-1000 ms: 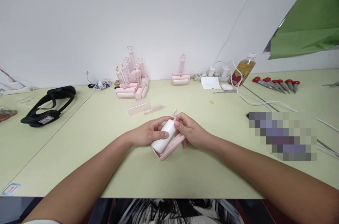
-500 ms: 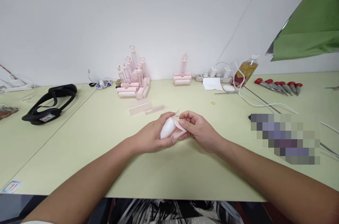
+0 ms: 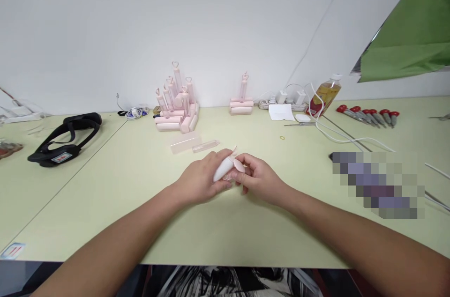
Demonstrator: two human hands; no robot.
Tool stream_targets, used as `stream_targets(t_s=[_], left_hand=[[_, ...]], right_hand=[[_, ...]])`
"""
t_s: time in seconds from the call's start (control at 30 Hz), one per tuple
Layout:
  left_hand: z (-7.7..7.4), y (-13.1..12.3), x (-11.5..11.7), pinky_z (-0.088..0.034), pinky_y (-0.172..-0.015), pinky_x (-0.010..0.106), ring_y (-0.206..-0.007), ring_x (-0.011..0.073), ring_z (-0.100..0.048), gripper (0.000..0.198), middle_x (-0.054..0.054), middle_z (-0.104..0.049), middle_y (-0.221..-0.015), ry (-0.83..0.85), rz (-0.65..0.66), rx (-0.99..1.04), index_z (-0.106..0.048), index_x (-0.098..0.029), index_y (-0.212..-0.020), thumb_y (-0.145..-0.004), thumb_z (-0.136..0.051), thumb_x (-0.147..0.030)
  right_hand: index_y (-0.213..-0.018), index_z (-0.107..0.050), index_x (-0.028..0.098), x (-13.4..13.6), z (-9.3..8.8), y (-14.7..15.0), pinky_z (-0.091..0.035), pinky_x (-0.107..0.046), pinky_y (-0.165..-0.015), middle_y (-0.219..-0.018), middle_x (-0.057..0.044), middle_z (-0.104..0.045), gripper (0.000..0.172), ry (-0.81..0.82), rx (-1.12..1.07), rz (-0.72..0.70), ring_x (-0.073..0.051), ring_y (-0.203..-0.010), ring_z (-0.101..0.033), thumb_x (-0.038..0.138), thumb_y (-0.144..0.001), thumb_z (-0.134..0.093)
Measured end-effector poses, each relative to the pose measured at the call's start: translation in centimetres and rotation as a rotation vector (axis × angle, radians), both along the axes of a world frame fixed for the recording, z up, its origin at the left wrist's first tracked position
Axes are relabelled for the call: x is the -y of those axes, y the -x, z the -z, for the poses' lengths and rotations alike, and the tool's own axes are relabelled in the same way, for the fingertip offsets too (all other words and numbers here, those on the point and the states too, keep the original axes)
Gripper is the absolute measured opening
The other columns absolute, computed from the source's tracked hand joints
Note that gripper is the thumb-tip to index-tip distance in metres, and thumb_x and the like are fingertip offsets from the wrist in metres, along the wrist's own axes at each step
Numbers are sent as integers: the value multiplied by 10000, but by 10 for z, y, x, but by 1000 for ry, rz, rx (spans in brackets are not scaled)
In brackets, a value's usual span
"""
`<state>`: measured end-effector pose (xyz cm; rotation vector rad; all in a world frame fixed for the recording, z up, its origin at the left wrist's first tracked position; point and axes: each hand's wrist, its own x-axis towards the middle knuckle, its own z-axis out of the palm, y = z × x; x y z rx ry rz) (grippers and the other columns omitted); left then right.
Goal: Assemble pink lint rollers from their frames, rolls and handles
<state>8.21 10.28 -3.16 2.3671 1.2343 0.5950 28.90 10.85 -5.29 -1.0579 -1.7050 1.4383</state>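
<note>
My left hand (image 3: 203,177) is closed around a white-and-pink lint roller (image 3: 222,169), its white roll showing between thumb and fingers. My right hand (image 3: 259,176) pinches the pink end of the same roller, where a rounded pink flap stands out. The fingers hide much of the pink parts. Just beyond my left hand, a translucent pink cover (image 3: 185,142) lies on the table beside a clear pink tube-like handle (image 3: 206,146).
Assembled pink lint rollers (image 3: 177,109) stand clustered at the back, with a single one (image 3: 242,106) farther right. A bottle (image 3: 325,95), cables, red-capped tools (image 3: 369,115) and a blurred patch (image 3: 378,184) are on the right. A black headset (image 3: 66,140) lies left.
My right fingers have shifted on the roller's pink end, and the flap there now faces outward as a rounded shape. The left hand still holds the roller in about the same place.
</note>
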Motion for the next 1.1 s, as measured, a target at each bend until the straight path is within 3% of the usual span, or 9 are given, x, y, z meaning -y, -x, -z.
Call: stream_targets(t_s=[0.13,0.23,0.4,0.63,0.8,1.1], left_hand=[[1,2,-1,-441,-786,334,-1000,276,-601,656,74,-577,-1251,4,54,-36,-321,-308,-1449,-866,-596,-431],[-1,4,-2,-442,-780,328,-987,262,-603,634,72,-575,-1238,0,61,-77,-283,-318,-1461,-897,-555,-417],[-5,5,-2,-449,-743,306,-918,223,-599,556,56,-565,-1140,-98,33,-241,-259,-364,-1471,-955,-451,-439],[-2,-1,4,-390,-688,299,-770,194,-519,497,44,-530,-954,-253,103,-516,-292,-426,-1450,-977,-401,-318],[-3,-2,7,-374,-663,293,-764,195,-503,487,47,-516,-960,-236,135,-516,-372,-388,-1390,-930,-465,-258],[-14,3,2,-407,-654,278,-804,189,-540,515,28,-537,-964,-109,226,-452,-387,-391,-1377,-899,-487,-228]], right_hand=[[-879,-593,196,2,-4,1,-429,-230,-560,-725,22,-565,114,-155,176,76,-117,-657,-516,296,-826,-607],[-895,-561,202,3,-6,3,-394,-214,-489,-699,26,-562,96,-73,189,57,-105,-577,-514,284,-846,-548],[-1159,-461,246,3,-2,4,-381,-214,-394,-652,51,-545,320,145,165,-36,-104,-438,-483,428,-897,-490],[-1385,-354,264,1,2,2,-386,-220,-507,-673,57,-534,646,-85,336,-7,-110,-548,-499,234,-789,-602],[-1274,-495,230,-3,3,2,-366,-214,-525,-670,49,-528,565,-142,374,-77,-107,-587,-484,126,-722,-558],[-1113,-546,227,-9,2,-1,-357,-209,-509,-686,53,-515,425,-150,332,-229,-104,-590,-475,106,-706,-533]])
